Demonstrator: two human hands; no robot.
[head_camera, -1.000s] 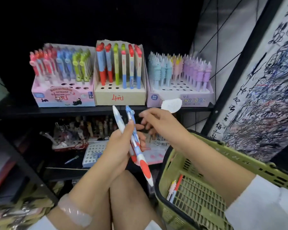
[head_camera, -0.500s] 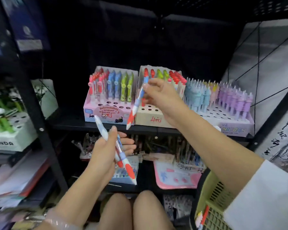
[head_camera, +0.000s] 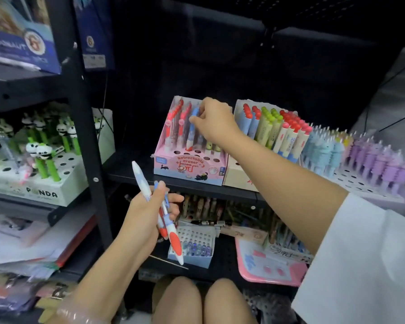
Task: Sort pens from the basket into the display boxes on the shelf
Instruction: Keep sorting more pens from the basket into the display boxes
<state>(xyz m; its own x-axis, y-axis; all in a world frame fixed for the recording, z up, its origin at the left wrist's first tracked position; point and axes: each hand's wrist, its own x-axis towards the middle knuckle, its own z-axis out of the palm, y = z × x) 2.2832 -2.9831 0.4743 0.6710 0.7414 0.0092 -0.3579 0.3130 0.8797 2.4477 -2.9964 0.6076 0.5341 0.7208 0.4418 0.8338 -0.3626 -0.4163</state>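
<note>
Your right hand (head_camera: 214, 121) reaches forward and up from the lower right, arm stretched across the shelf (head_camera: 197, 184), wrist bent slightly down. Its fingertips are pinched on the top of a blue pen (head_camera: 192, 129), which stands nearly upright with its red-and-white lower end at a hole in the pink display box (head_camera: 189, 168). That box sits at the shelf's front edge, toward its left end, and carries rows of red, blue and green pens along its back.

Your left hand (head_camera: 147, 211) is held lower, in front of the shelf edge, palm turned toward you. Its fingers are curled around two pens (head_camera: 164, 213), thumb pressing them from above. These pens are white and pale blue with red grips, tilted so the grip ends point down and to the right.

Just right of the pink box stands a beige box (head_camera: 241, 176) of red- and green-capped pens, touching it, then a white tray (head_camera: 365, 185) of blue and purple pens. A white sleeve (head_camera: 360, 265) covers your right upper arm.
</note>
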